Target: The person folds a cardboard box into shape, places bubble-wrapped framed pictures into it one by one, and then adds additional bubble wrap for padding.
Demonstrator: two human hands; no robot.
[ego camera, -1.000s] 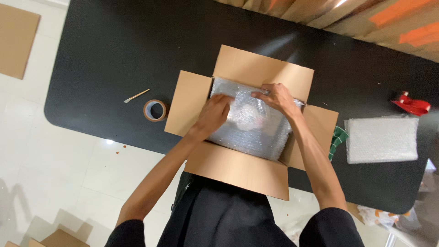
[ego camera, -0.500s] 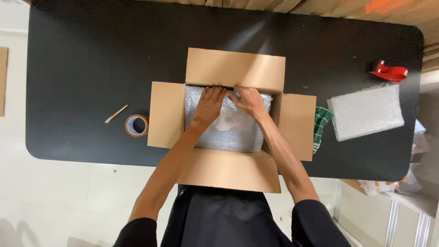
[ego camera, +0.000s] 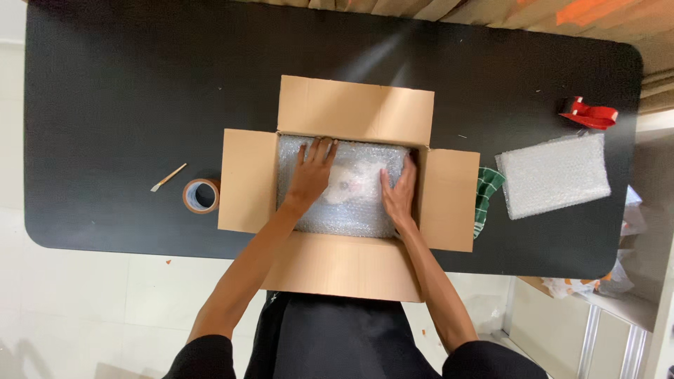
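Observation:
An open cardboard box (ego camera: pixel 354 109) lies on a black table (ego camera: pixel 126 84), all its flaps spread out flat. Inside it rests a bundle wrapped in clear bubble wrap (ego camera: pixel 351 200), with something pale showing through. My left hand (ego camera: pixel 310 174) lies flat on the left part of the wrap, fingers spread toward the far wall. My right hand (ego camera: pixel 400 191) presses the wrap's right side, next to the box's right wall. Neither hand grips anything.
A roll of brown tape (ego camera: pixel 201 195) and a small stick-like tool (ego camera: pixel 168 177) lie left of the box. On the right are a folded bubble wrap pad (ego camera: pixel 554 175), a green checked cloth (ego camera: pixel 486 193) and a red tape dispenser (ego camera: pixel 588 114).
Both hands have slid from the wrap's far middle edge apart, the left to the left part, the right down to the right side. The view has shifted slightly.

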